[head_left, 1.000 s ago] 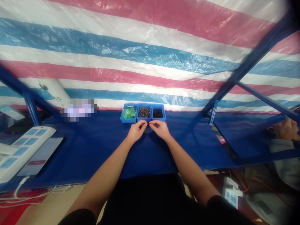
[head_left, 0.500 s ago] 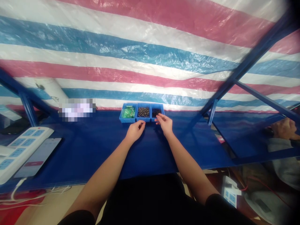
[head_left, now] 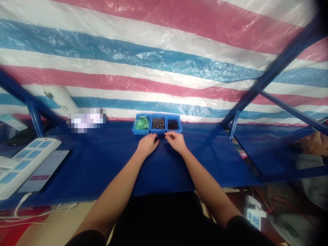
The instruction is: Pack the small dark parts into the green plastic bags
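Three small blue bins stand side by side at the back of the table. Green plastic packets (head_left: 142, 123) fill the left bin (head_left: 140, 132), small shiny brass-and-dark parts (head_left: 158, 123) the middle bin (head_left: 158, 131), and tiny black parts (head_left: 173, 124) the right bin (head_left: 179, 130). Just in front of the middle bin, my left hand (head_left: 147, 145) has its fingers curled and pinched together. My right hand (head_left: 177, 141) is pinched too, in front of the right bin and a short gap from the left hand. Whatever sits between either set of fingertips is too small to make out.
On the blue table (head_left: 102, 164), a white power strip (head_left: 22, 167) and a cabled phone (head_left: 44, 172) lie at the left. Blue frame bars (head_left: 243, 99) slant up at the right. Beyond them is another person's hand (head_left: 316, 142). Striped sheeting (head_left: 153, 54) hangs behind.
My right hand has drawn back from the right bin, moving left and toward me, closer to my left hand. My left hand stays in nearly the same place.
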`<action>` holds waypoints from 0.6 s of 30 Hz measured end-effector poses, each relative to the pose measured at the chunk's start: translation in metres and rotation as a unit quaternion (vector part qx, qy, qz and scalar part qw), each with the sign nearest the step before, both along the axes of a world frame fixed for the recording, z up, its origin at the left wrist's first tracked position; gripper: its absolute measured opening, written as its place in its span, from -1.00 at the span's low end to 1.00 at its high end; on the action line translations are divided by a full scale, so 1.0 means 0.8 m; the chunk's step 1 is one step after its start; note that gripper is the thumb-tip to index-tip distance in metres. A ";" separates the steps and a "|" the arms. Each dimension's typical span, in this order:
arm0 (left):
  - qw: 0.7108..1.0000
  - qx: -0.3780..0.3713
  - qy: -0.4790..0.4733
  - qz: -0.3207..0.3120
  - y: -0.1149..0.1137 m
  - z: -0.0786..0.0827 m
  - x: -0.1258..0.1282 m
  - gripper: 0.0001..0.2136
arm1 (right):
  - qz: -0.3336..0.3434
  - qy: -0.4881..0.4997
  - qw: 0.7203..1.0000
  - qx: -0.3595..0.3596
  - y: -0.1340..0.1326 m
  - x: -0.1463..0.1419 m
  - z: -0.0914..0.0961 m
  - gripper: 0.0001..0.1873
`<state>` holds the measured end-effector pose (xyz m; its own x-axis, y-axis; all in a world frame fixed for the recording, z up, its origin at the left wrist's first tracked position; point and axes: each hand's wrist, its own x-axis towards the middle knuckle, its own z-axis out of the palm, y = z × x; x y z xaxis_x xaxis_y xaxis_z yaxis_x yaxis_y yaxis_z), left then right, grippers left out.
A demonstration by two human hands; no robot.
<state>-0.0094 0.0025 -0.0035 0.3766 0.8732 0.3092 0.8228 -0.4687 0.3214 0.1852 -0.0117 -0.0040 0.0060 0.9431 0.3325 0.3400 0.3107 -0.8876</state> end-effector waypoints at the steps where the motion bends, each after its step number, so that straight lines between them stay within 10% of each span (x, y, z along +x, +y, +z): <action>1: 1.000 0.000 0.004 -0.002 0.000 0.000 0.000 -0.87 | 0.005 -0.005 1.000 0.002 -0.001 0.000 0.000 -0.76; 18: 1.000 -0.003 0.018 0.006 0.000 -0.001 0.002 -0.84 | 0.063 -0.098 0.993 -0.006 -0.007 -0.005 0.001 -0.77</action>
<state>-0.0077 0.0024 -0.0041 0.3766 0.8795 0.2910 0.8395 -0.4568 0.2943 0.1811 -0.0176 -0.0031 -0.1766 0.9363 0.3037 0.4656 0.3513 -0.8122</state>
